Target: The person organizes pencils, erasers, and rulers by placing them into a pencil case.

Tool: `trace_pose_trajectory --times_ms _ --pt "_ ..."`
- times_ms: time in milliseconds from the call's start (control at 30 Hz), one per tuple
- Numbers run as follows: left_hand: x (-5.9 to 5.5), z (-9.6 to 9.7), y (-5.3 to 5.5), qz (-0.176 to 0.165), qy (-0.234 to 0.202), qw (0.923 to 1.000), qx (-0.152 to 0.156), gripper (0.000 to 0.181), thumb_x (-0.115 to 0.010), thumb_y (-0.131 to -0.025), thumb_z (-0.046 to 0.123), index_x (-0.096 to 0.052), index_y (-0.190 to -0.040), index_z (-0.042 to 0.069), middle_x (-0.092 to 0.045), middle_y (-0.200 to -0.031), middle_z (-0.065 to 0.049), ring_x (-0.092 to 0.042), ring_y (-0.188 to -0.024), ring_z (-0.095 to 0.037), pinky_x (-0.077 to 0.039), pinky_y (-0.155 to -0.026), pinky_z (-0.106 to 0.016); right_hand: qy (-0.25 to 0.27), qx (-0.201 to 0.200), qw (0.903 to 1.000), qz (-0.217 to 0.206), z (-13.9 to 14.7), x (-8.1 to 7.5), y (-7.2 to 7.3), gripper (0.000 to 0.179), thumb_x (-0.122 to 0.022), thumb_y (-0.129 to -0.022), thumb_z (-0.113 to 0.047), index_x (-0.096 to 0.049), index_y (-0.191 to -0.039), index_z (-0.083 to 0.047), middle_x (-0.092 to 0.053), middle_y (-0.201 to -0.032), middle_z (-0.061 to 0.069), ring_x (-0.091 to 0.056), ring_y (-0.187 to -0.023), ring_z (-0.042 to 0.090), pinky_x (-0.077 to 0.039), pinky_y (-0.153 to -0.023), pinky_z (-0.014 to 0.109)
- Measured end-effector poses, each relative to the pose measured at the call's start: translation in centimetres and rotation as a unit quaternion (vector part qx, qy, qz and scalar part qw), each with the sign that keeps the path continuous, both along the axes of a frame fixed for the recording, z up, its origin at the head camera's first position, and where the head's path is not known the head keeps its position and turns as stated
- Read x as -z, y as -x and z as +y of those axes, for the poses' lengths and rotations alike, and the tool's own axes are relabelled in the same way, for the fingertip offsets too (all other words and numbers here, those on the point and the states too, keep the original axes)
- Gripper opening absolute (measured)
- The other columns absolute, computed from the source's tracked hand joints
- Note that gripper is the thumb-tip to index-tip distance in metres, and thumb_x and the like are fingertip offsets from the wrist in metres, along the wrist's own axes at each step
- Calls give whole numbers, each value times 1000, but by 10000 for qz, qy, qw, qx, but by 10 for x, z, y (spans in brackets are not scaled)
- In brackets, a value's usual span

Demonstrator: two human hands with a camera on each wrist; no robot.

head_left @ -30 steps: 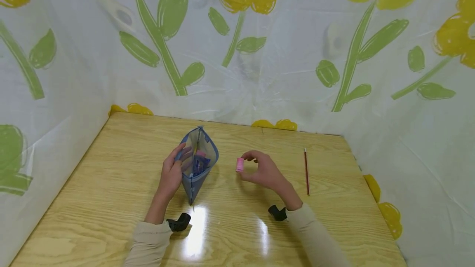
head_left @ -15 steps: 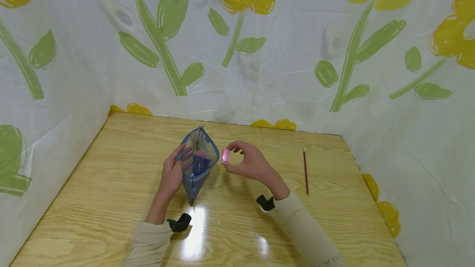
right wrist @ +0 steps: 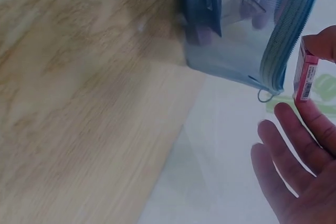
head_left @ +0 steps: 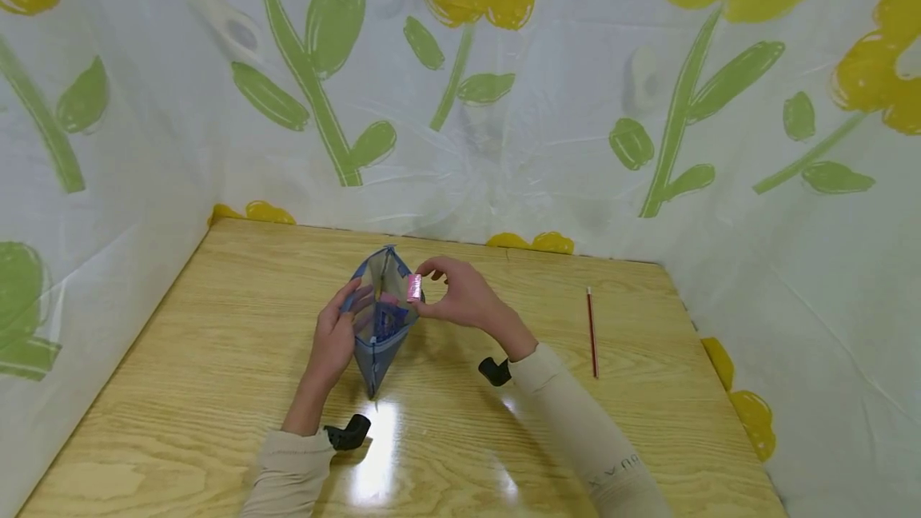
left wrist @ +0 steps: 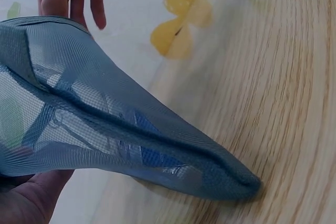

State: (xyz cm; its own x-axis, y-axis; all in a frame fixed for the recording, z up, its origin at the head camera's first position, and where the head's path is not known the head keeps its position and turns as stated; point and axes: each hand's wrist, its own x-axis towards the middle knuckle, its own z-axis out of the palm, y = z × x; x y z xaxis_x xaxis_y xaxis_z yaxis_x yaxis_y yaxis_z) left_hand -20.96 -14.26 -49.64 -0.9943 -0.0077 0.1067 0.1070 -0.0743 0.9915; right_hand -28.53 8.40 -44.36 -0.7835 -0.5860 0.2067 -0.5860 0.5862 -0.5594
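My left hand (head_left: 334,338) grips the left side of a blue mesh zip pouch (head_left: 374,364), whose mouth gapes upward. Inside the pouch lie a dark blue item (head_left: 390,323) and something pink (head_left: 389,297); the mesh partly hides them in the left wrist view. Between thumb and forefinger, my right hand (head_left: 464,292) pinches a small pink box (head_left: 414,288). That box overlaps the right edge of the pouch's mouth in the head view. In the right wrist view, a barcode shows on the pink box (right wrist: 307,81), close beside the zip, and the other fingers are spread.
A dark red pencil (head_left: 592,334) lies on the wooden table (head_left: 180,358) to the right. White flower-printed sheeting (head_left: 561,150) walls in the back and both sides. Black camera mounts (head_left: 348,432) stick out at both wrists.
My right hand has carried the pink box leftward and farther from me, from the open table up to the pouch's mouth. The left hand and the pouch have stayed put.
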Motion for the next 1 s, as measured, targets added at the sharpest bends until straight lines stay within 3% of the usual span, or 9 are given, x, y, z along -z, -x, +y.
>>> trace_pose_trajectory --times_ms 133,433,600,800,900,1000 --pt "0 -1 0 2 -14 10000 -27 56 -18 -101 -7 -28 -156 -6 -41 -153 -30 -42 -142 -45 -39 -115 -52 -162 -67 9998 28 -8 -2 6 44 -80 -84 -30 -67 -122 -10 -69 -121 5 -64 -109 29 -56 -91 39" --pt "0 -2 -1 -44 -29 10000 28 57 -18 -101 -7 -27 -157 -5 -40 -153 -30 -41 -143 -45 -39 -116 -54 -481 -95 9985 230 -22 -5 20 45 -78 -86 -32 -66 -124 -11 -67 -126 6 -62 -109 25 -56 -91 39" --pt "0 -2 -1 -3 21 10000 29 56 -19 -101 -7 -28 -156 -6 -41 -153 -31 -41 -142 -46 -39 -115 -53 -484 -162 9985 193 -27 -5 23 46 -80 -87 -30 -66 -126 -10 -66 -127 9 -63 -113 31 -56 -91 42" --pt "0 -3 -1 40 115 9999 -32 55 -19 -101 -6 -28 -156 -6 -42 -152 -31 -43 -141 -46 -41 -114 -52 -234 -49 9996 127 -22 -3 19 44 -79 -89 -26 -65 -127 -9 -65 -127 7 -62 -111 28 -57 -92 42" --pt "1 -4 -1 36 72 10000 -55 56 -19 -101 -7 -27 -156 -7 -42 -152 -31 -43 -141 -45 -41 -114 -51 77 11 9999 89 -15 0 14 40 -76 -92 -24 -64 -128 -9 -65 -126 7 -61 -108 24 -58 -89 42" --pt "1 -4 -1 33 42 10000 -62 57 -18 -100 -7 -27 -156 -7 -42 -152 -31 -43 -141 -45 -41 -114 -51 520 -24 9986 -5 -5 3 9 37 -72 -95 -20 -63 -128 -7 -65 -125 11 -62 -107 28 -58 -88 47"
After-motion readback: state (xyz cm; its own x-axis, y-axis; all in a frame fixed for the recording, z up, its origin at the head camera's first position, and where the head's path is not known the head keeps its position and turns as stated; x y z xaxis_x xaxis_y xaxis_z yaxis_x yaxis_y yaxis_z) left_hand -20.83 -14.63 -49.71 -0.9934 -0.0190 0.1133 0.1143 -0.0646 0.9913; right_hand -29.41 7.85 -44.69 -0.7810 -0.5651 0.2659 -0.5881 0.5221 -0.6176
